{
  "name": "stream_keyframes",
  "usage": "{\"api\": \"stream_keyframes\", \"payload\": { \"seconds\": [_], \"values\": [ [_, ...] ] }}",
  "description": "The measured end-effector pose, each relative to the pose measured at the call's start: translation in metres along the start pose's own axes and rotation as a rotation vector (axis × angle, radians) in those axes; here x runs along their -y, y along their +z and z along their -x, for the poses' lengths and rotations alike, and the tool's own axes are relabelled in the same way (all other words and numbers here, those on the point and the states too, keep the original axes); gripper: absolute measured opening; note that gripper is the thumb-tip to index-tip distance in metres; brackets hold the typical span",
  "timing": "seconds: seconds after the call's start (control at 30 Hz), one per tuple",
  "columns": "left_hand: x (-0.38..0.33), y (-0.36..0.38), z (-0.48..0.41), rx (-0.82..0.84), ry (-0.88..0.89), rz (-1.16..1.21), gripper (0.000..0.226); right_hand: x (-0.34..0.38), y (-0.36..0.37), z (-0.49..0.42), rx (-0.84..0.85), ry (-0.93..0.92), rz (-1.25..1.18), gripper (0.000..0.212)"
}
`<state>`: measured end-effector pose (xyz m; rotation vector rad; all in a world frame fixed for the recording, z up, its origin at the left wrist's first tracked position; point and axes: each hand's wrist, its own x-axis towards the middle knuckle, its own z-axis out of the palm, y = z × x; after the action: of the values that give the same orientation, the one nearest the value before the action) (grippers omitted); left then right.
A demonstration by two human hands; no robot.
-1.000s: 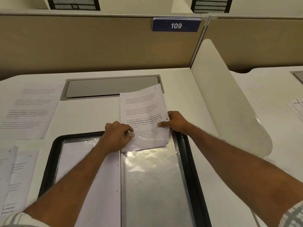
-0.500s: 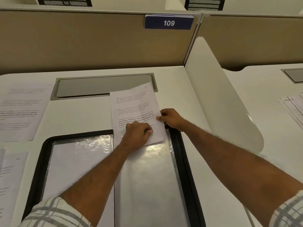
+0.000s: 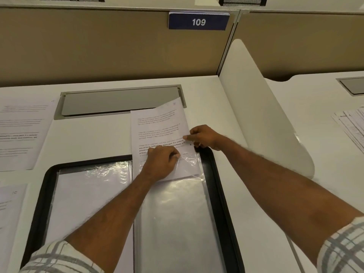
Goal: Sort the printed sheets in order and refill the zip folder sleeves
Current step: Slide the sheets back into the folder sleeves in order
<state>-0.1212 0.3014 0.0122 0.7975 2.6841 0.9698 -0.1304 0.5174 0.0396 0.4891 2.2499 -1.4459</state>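
Note:
An open black zip folder (image 3: 218,186) lies on the desk in front of me, with clear plastic sleeves on both sides. A printed sheet (image 3: 159,127) sticks out of the top of the right sleeve (image 3: 177,219), its lower end tucked under the plastic. My left hand (image 3: 162,162) lies curled over the sheet's lower part and pinches the sleeve's clear top edge. My right hand (image 3: 202,137) pinches the sheet's right edge near the folder's top right corner. The left sleeve (image 3: 88,196) holds a white sheet.
More printed sheets lie at the left (image 3: 21,133) and lower left (image 3: 9,213); a stack lies on the neighbouring desk (image 3: 352,123). A grey cable hatch (image 3: 120,101) sits behind the folder. A white curved divider (image 3: 260,119) stands at the right, tan partition walls behind.
My left hand shifted right from the folder's spine onto the sheet's lower part and took hold of the sleeve's edge. The sheet slid a little deeper under the plastic. My right hand stayed on the sheet's edge.

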Motion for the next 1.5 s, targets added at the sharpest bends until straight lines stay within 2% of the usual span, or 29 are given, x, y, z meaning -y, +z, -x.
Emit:
{"api": "stream_keyframes", "payload": {
  "seconds": [0.07,0.23,0.3,0.43,0.5,0.7,0.83,1.0,1.1,1.2,1.27,1.33,1.5],
  "values": [
    [-0.001,0.000,0.000,0.001,-0.006,0.002,0.013,-0.002,0.002,-0.003,-0.018,0.004,0.004,0.017],
    [0.001,0.000,-0.001,0.003,-0.012,-0.015,0.014,-0.005,-0.007,0.004,0.174,0.048,0.176,0.023],
    [0.001,0.001,-0.001,0.014,-0.013,-0.013,0.014,0.000,-0.008,0.006,0.189,0.061,0.178,0.020],
    [0.001,0.002,-0.001,0.011,-0.010,0.009,0.013,0.008,0.001,-0.005,-0.075,0.002,0.028,0.018],
    [0.001,0.001,0.000,0.009,-0.005,0.025,0.012,0.009,0.005,-0.011,-0.132,-0.007,-0.021,0.014],
    [0.000,0.000,-0.001,0.019,0.000,0.047,0.012,0.005,-0.009,-0.006,0.032,0.018,0.061,0.008],
    [-0.001,0.000,-0.001,0.023,0.016,0.063,0.011,-0.002,-0.016,-0.003,0.150,0.019,0.164,0.030],
    [-0.002,-0.001,-0.001,0.026,0.019,0.047,0.012,0.000,-0.012,0.000,0.233,-0.003,0.236,0.017],
    [-0.003,-0.003,-0.001,0.019,0.022,0.039,0.013,0.007,-0.007,-0.004,0.120,-0.018,0.137,0.025],
    [-0.004,-0.003,-0.001,0.019,0.018,0.045,0.013,0.012,-0.002,-0.013,-0.063,-0.063,0.026,0.020],
    [-0.003,-0.003,0.000,0.015,0.015,0.045,0.013,0.013,-0.001,-0.017,-0.083,-0.064,0.029,0.018],
    [-0.003,-0.003,0.000,0.015,0.010,0.042,0.014,0.012,-0.003,-0.017,-0.034,-0.051,0.083,0.023],
    [-0.004,-0.004,0.000,0.017,0.011,0.041,0.014,0.006,-0.011,-0.006,0.237,-0.004,0.283,0.013]
  ]
}}
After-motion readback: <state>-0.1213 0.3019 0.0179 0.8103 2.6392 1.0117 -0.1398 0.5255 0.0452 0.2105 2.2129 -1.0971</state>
